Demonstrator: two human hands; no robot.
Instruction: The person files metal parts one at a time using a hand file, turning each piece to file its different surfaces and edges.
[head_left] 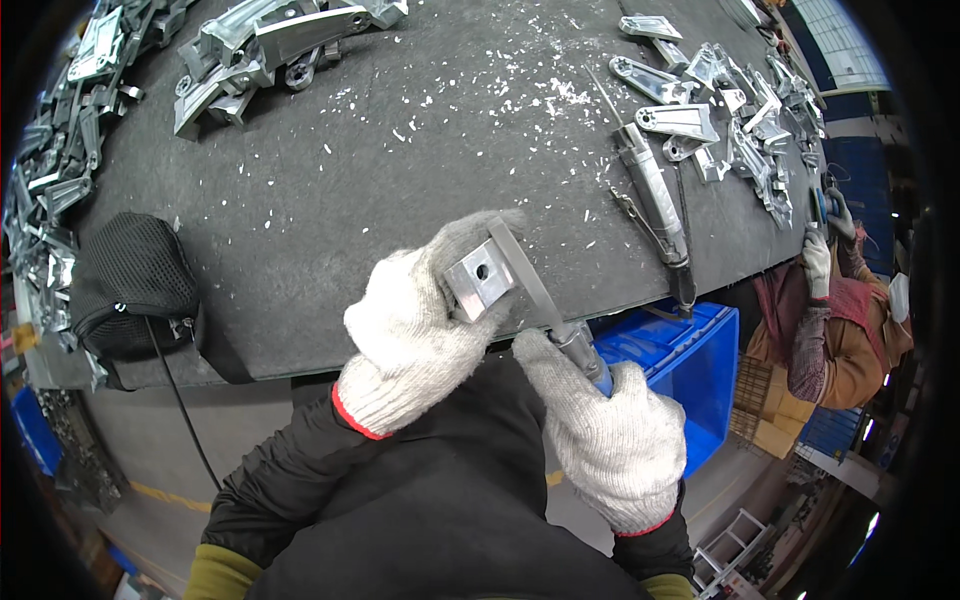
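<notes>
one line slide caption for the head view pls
Gloved left hand holds a metal part beside the flat-bladed tool in the right hand, by a dark table bearing metal pieces.

The bench has a flat, dark grey top, its near edge running across the middle of the view. Taking that middle as the centre of a dial, a black mesh pouch sits at nine o'clock, by the near edge. Just past it, towards ten, metal parts lie heaped along the side. A smaller pile rests between ten and eleven. Pale chips are scattered thickest around half past twelve. At two o'clock lies a slim silver tool, its thin rod aimed at eleven; beyond it spreads another metal heap.
</notes>
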